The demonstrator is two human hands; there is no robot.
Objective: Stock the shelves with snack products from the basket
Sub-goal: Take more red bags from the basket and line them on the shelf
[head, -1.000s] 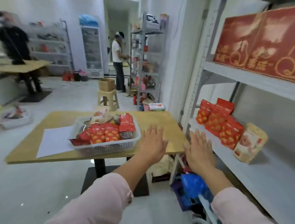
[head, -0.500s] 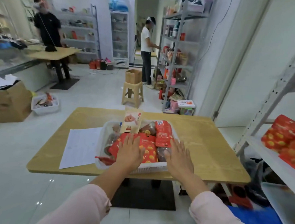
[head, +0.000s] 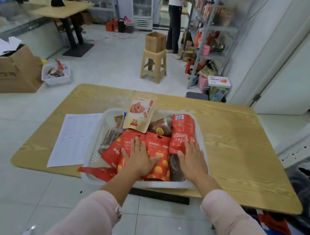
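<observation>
Centre of frame: white basket [head: 96,150] on wood table [head: 229,147], close to the near edge, full of snack pkts.

L hand [head: 140,159] lower centre, laid flat on the red packs [head: 159,153] w/ yellow dots. Fingers straight and spread, nothing gripped.

R hand [head: 193,161] just right of it, also flat and spread. Fingertips on the lower end of a tall red pack [head: 183,131] (barcode at its top), palm over a dark pack [head: 174,168] by the basket's right wall. No grip there either. Both sleeves [head: 96,214] pink, entering from bottom of frame.

Beyond the hands, toward the basket's far side: beige pouch [head: 141,113] standing upright. Brown jar [head: 162,124] on its side btwn pouch and tall red pack. One more red pkt [head: 96,172] draped over the near-left corner of the basket.

Paper sheet [head: 75,138] flat on table, its right edge at the basket's left wall.

Upper centre: stool [head: 154,64] w/ cardboard box [head: 155,42] on top. Person [head: 174,25] standing just right of it, next to a stocked rack [head: 209,39] in upper right.

Left of frame, on floor: small white bin [head: 55,75] beside a big carton [head: 14,72]. Upper left: second table [head: 63,8].
</observation>
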